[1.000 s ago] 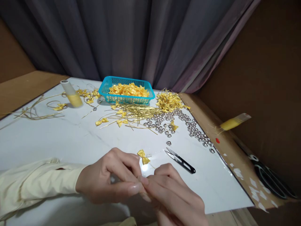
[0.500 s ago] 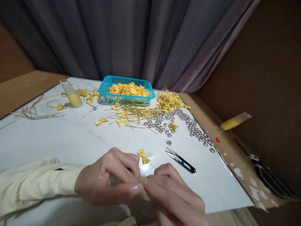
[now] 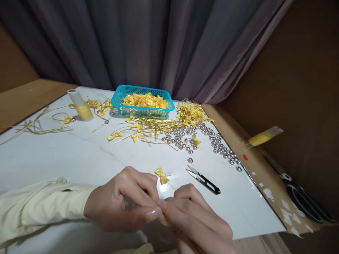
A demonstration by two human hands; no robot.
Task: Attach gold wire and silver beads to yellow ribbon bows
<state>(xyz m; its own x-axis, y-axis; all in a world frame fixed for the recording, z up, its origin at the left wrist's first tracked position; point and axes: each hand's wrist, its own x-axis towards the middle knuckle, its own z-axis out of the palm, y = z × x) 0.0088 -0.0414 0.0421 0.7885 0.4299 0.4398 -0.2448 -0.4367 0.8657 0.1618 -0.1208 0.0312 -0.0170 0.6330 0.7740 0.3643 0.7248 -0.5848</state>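
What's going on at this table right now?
A person's left hand and right hand meet above the near part of the white tabletop, their fingers pinched together; whatever sits between them is hidden. A yellow bow shows just beyond. Black-handled snips lie to the right, untouched, with silver beads scattered farther back.

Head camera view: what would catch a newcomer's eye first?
Probably the turquoise basket of yellow ribbon pieces, before the dark curtain. Then the silvery beads scattered to its right, nearer the viewer. In the foreground, the left hand and right hand meet, a yellow bow just beyond them.
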